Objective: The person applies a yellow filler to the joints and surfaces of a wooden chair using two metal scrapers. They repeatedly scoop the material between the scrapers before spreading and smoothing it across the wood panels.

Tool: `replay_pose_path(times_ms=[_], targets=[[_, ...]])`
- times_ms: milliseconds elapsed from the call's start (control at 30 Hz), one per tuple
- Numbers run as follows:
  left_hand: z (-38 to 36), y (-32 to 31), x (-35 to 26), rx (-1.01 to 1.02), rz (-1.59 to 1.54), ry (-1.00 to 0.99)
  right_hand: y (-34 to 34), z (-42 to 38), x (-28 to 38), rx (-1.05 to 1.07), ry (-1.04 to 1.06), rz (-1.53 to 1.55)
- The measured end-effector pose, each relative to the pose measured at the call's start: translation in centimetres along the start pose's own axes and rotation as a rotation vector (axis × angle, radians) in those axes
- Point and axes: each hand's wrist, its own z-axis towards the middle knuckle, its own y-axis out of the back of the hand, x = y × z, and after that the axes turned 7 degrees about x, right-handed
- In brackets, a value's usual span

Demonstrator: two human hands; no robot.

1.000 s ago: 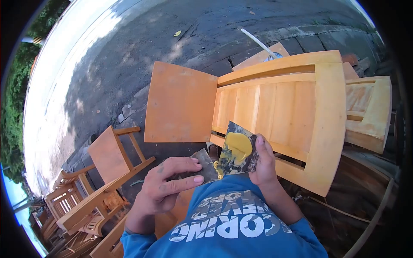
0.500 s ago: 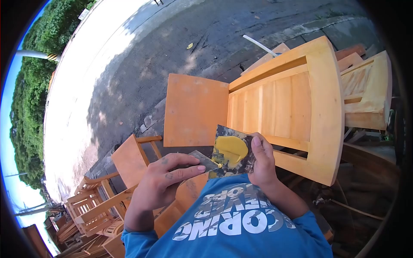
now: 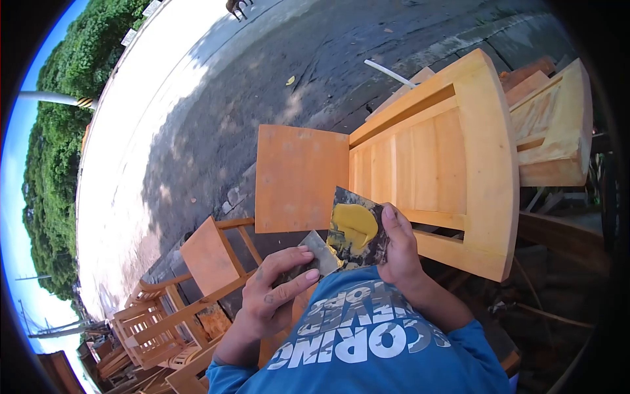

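Note:
My left hand (image 3: 279,289) pinches a thin grey flat scraper (image 3: 319,253) between its fingers. A smear of yellow paste sits along the scraper's right edge, which is at or very near the left edge of a dark, stained square plate (image 3: 375,253). That plate is gripped at its right side by my right hand (image 3: 400,246), thumb on top. On its face lies a thick patch of yellow paste (image 3: 354,223). Just beyond both hands is a wooden chair with a flat orange-brown seat (image 3: 302,177) and a slatted backrest (image 3: 420,164).
Another wooden chair (image 3: 213,256) stands at the lower left, beside more slatted furniture (image 3: 151,328). A second chair back (image 3: 554,128) is behind the first at right. A white stick (image 3: 390,72) juts out there. A four-legged animal (image 3: 238,8) is on the road.
The scraper has turned, showing more of its flat face, and my left hand has shifted right and down. The view has shifted slightly, and more of the animal shows at the top.

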Motion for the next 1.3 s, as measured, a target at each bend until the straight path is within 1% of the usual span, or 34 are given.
replay_pose_path(times_ms=[33,67,133,233,333,367,433,500,533,600,733,833,867,933,967,1000,1033,1067,1100,1167,1200,1267,1300], targets=[[0.0,-1.1,-0.3,-0.040,0.032,-0.019,0.1,0.0,0.0,0.003,0.009,-0.006],[-0.4,-1.9,-0.1,-0.031,0.113,-0.040,0.0,-0.1,0.1,-0.012,0.007,-0.013],[-1.3,-3.9,0.6,-0.076,0.171,-0.085,-0.5,-0.3,0.4,-0.038,-0.003,-0.027],[-2.5,-5.6,2.6,-0.131,0.234,-0.065,-0.3,-0.5,0.2,-0.024,-0.010,-0.031],[-4.0,-5.7,4.9,-0.050,0.313,0.017,1.0,-0.7,0.0,-0.004,-0.001,-0.087],[-4.3,-5.3,5.2,0.076,0.435,0.071,1.3,-0.8,-0.2,-0.014,0.024,-0.127],[-4.5,-4.2,5.0,0.043,0.285,0.165,1.8,-1.1,-0.5,-0.034,0.069,-0.210],[-3.3,-2.1,3.7,0.044,0.185,0.227,3.1,-1.0,-0.9,-0.022,0.154,-0.448],[-2.3,-1.3,2.3,0.111,0.248,0.232,3.6,-1.2,-1.0,-0.016,0.189,-0.570],[-0.6,0.1,0.1,0.236,0.373,0.244,2.9,-1.4,-1.2,-0.042,0.237,-0.664],[2.0,-0.6,-0.5,0.414,0.543,0.247,2.7,-1.4,-1.5,-0.066,0.254,-0.774],[1.8,-1.5,1.3,0.597,0.447,0.243,3.9,-0.7,-1.4,-0.151,0.293,-0.883],[1.7,-1.3,2.5,0.591,0.194,0.335,3.6,-0.6,-0.9,-0.216,0.325,-0.812],[1.2,-1.2,6.9,0.554,-0.322,0.510,2.4,-0.1,0.9,-0.343,0.387,-0.680],[0.8,-1.9,9.7,0.458,-0.529,0.631,1.4,-0.2,2.3,-0.426,0.431,-0.675],[0.5,-3.6,13.0,0.395,-0.635,0.752,0.6,-0.7,4.0,-0.505,0.479,-0.670],[-0.3,-5.9,16.8,0.330,-0.741,0.877,1.4,-2.3,6.2,-0.439,0.477,-0.691],[-1.6,-9.3,21.4,0.261,-0.725,0.899,0.7,-3.3,7.4,-0.698,0.631,-0.689],[-3.1,-13.0,26.5,0.189,-0.704,0.921,1.7,-5.5,10.4,-0.610,0.602,-0.878],[-6.0,-20.0,35.3,0.107,-0.977,1.148,3.3,-9.8,16.3,-0.419,0.597,-1.233],[-6.4,-22.4,38.3,0.087,-1.013,1.198,3.6,-11.0,20.3,-0.146,0.377,-0.785],[-7.5,-26.9,41.9,0.065,-1.092,1.313,4.2,-10.8,22.0,-0.519,0.659,-1.141],[-7.5,-28.4,43.1,0.043,-1.083,1.278,3.9,-10.2,22.2,-0.495,0.626,-1.045]])
